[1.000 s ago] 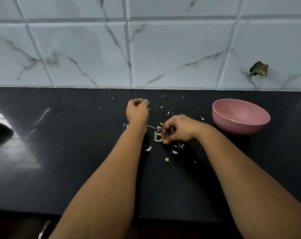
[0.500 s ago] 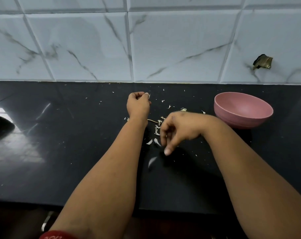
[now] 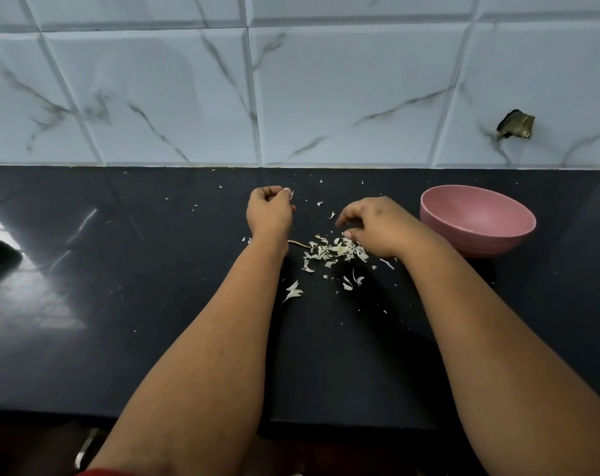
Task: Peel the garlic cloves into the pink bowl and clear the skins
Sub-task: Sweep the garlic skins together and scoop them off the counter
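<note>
Mostly hidden: whatever the left hand [image 3: 269, 211] holds. Its fingers are curled into a fist, and a pale scrap pokes out at the fingertips, so it seems clamped on a bit of garlic skin; the rest cannot be made out. Right hand [image 3: 374, 225] hangs knuckles-up, fingers loosely bent down onto the skins, nothing clearly pinched; fingertips partly lost behind the hand itself.

Count: two hands, two bare forearms, one pink bowl [image 3: 477, 223]. One heap of garlic skins [image 3: 336, 251] lies under and just left of the right hand, between the two wrists. Loose flakes trail toward the viewer from the heap and beyond the hands; too many and too small to count. One thin brown stem [image 3: 298, 243] lies by the left wrist. No whole clove can be picked out; bowl's inside shows only pink.

Bowl stands just right of the right hand, on the black counter [image 3: 120, 304]. A dark shape is cut off far left. No writing visible anywhere.
</note>
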A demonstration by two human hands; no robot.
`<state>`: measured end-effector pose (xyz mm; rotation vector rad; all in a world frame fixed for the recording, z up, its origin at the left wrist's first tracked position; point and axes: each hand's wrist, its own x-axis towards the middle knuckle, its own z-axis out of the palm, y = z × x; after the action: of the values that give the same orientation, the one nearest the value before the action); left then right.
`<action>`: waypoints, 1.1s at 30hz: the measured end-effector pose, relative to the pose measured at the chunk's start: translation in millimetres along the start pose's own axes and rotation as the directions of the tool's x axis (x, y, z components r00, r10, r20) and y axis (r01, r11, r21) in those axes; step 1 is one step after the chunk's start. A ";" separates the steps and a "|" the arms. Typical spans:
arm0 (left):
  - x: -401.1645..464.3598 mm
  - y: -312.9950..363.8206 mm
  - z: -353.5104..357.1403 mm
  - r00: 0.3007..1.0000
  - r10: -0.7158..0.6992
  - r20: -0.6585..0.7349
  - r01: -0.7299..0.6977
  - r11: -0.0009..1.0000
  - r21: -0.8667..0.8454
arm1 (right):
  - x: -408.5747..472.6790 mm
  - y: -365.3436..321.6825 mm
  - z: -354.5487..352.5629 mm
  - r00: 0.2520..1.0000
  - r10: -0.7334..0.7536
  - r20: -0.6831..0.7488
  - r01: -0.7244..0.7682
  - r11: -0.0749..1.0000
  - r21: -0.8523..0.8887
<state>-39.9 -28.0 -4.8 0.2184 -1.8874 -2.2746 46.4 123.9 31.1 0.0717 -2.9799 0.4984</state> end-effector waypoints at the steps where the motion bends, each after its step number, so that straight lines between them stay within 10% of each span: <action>1: -0.1 0.0 0.2 1.000 0.000 0.002 0.000 1.000 -0.001 | 4.8 6.3 3.6 0.998 0.061 -0.024 -0.062 0.997 -0.052; 6: 0.4 -0.1 -1.2 1.000 0.007 -0.022 -0.007 1.000 -0.014 | 16.3 23.8 39.1 0.844 0.509 0.172 -0.491 0.860 -0.136; 15: 1.7 1.0 -1.8 0.998 0.020 -0.061 -0.023 0.999 -0.049 | 21.4 -25.0 62.6 0.965 0.025 0.261 -0.010 0.998 -0.060; 27: 0.4 3.3 -4.4 0.997 -0.001 -0.082 -0.004 0.998 -0.065 | 16.3 13.8 31.4 0.926 0.126 -0.356 0.008 0.936 0.351; 33: 13.7 10.1 -21.0 0.969 0.043 -0.243 -0.074 0.990 -0.121 | 23.8 31.1 41.2 0.961 0.177 -0.212 -0.085 0.920 0.382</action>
<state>-48.1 -53.1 1.2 0.3949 -1.6003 -2.2082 16.2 139.1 -14.5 -0.1490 -2.6252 1.0046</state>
